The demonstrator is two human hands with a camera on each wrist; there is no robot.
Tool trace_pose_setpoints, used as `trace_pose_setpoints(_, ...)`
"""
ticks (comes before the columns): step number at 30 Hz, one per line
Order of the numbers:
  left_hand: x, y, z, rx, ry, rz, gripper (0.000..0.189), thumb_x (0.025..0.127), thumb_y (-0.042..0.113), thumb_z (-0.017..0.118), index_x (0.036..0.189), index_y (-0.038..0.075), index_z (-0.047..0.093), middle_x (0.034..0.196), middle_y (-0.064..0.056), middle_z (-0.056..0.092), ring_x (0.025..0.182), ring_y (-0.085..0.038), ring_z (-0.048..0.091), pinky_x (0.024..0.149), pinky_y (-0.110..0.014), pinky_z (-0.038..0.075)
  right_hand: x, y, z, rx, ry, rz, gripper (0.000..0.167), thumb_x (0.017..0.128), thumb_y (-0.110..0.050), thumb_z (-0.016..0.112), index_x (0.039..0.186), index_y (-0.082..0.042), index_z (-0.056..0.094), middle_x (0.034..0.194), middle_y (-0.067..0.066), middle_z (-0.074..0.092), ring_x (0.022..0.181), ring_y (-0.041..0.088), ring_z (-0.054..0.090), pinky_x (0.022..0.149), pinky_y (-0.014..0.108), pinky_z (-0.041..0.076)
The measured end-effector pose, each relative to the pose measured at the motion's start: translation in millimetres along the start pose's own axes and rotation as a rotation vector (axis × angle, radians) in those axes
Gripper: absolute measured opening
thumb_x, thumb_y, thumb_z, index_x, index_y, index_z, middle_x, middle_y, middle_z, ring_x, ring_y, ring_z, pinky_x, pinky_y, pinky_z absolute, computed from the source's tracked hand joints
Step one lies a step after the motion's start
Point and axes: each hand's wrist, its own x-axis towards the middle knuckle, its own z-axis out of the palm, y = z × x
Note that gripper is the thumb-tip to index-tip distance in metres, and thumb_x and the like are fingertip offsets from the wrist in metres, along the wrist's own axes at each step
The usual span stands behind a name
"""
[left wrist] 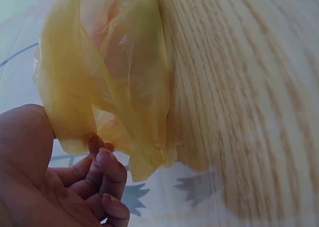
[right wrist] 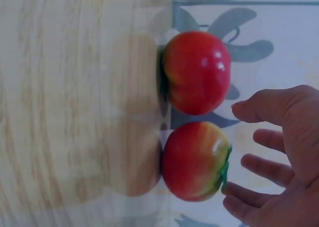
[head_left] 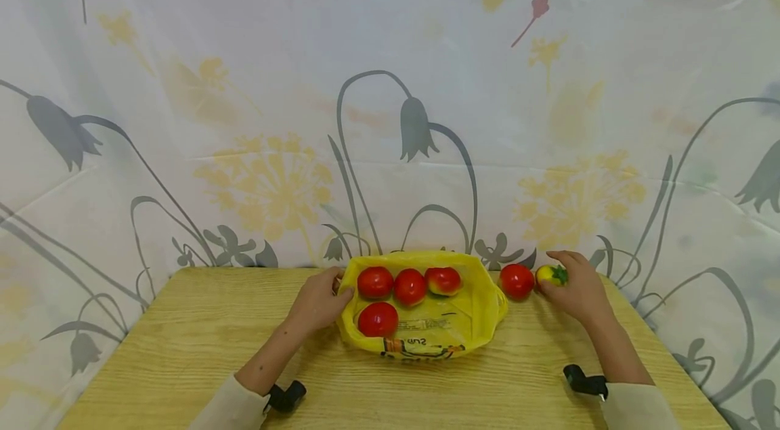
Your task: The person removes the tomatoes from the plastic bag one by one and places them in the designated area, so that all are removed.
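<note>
A yellow plastic bag (head_left: 483, 321) stands with its mouth spread wide, several red tomatoes (head_left: 410, 287) inside it. My left hand (head_left: 319, 300) is at the bag's left side, pinching its thin edge between thumb and fingers; the left wrist view shows the bag film (left wrist: 124, 82) hanging from that pinch. To the right of the bag, two tomatoes sit side by side: a red one (head_left: 516, 282) and a red-yellow one (right wrist: 195, 162) with a green calyx. Beside the red-yellow tomato is my right hand (right wrist: 294, 157), fingers spread and slightly bent, fingertips right at the calyx.
The wooden table (head_left: 201, 335) reaches back to a flower-printed cloth (head_left: 390, 30) hanging behind it. A loop handle (head_left: 502, 306) of the bag sticks out toward the two tomatoes. Dark wrist-camera mounts (head_left: 286, 396) are strapped at both wrists.
</note>
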Motion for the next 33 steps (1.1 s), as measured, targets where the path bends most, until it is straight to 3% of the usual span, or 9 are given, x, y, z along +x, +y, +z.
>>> trace_pose_setpoints(17,-1.0,-0.2,-0.8,-0.022,-0.016,-0.017,0.031,0.099,0.015,0.07,0.126,0.001,0.069,0.08,-0.001,0.061,0.064,-0.015,0.051,0.058,-0.028,0.045,1.1,-46.0,-6.2,0.05,0.059,-0.086,0.054,0.092,-0.01,0.077,0.141,0.005,0.059,0.144,0.033,0.05,0.129,0.056,0.05,0.099,0.075,0.043)
trace_pose_setpoints(33,1.4,-0.3,-0.2,-0.025,-0.014,-0.005,0.031,0.098,0.015,0.071,0.126,0.001,0.069,0.079,-0.001,0.06,0.063,-0.015,0.051,0.057,-0.028,0.044,-1.1,-82.7,1.2,0.076,0.068,-0.177,0.051,0.092,-0.005,0.078,0.139,0.001,0.062,0.144,0.025,0.053,0.118,0.049,0.06,0.094,0.065,0.054)
